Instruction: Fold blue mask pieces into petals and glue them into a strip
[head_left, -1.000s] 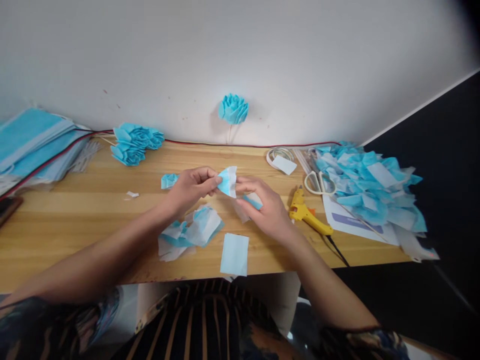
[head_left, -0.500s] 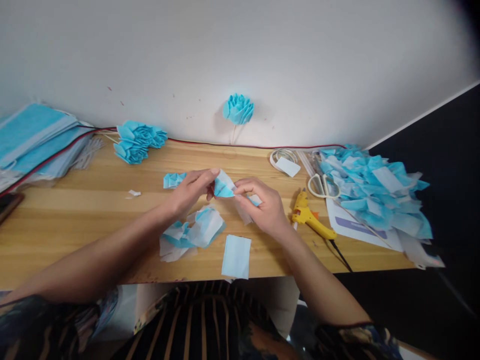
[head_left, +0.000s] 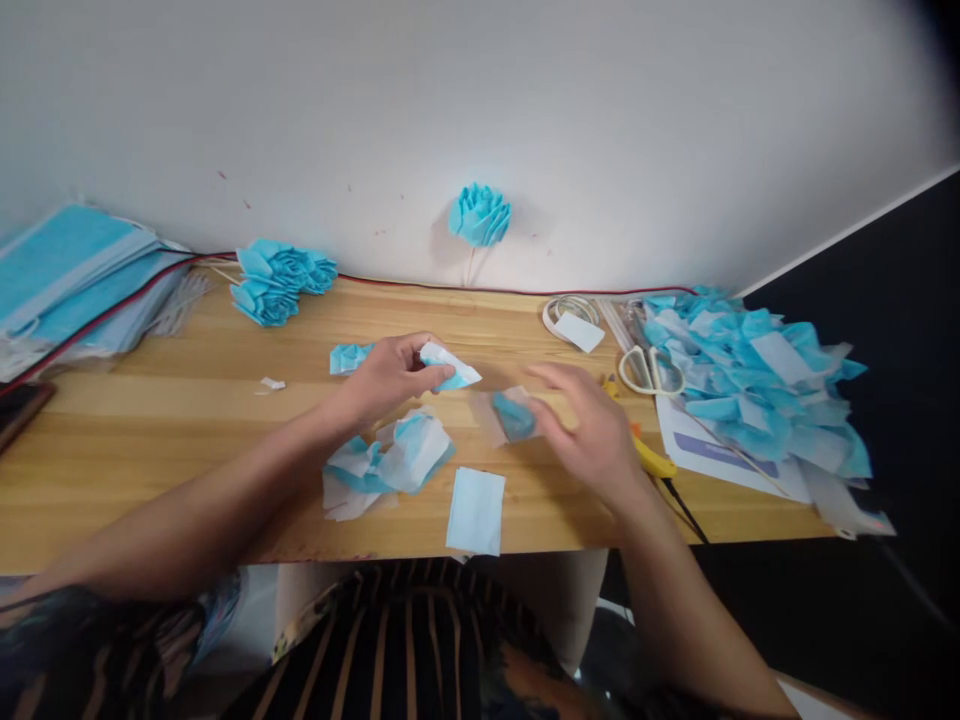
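Note:
My left hand [head_left: 390,378] is closed, pinching a folded blue-and-white fabric petal [head_left: 460,374] between thumb and fingers. My right hand [head_left: 589,430], slightly blurred, hangs apart from it with the fingers spread and nothing in them. Beyond that hand, a yellow glue gun [head_left: 655,460] is partly covered by it. A small blue-and-white fabric piece [head_left: 510,416] lies just left of my right fingertips. Several crumpled fabric pieces [head_left: 412,455] rest below my left hand, and a flat pale blue fabric square [head_left: 477,510] lies near the table's front edge.
Blue fabric flowers [head_left: 274,280] lie at the back left, and one flower [head_left: 480,215] stands against the wall. Stacked face masks [head_left: 75,250] are far left. On the right are scissors [head_left: 641,372] and a large petal heap [head_left: 757,370]. A red-black cable [head_left: 420,287] runs along the wall.
My right hand has let go of the petal and moved right, over the glue gun, its fingers opening. My left hand keeps the petal, now tilted with its tip pointing right.

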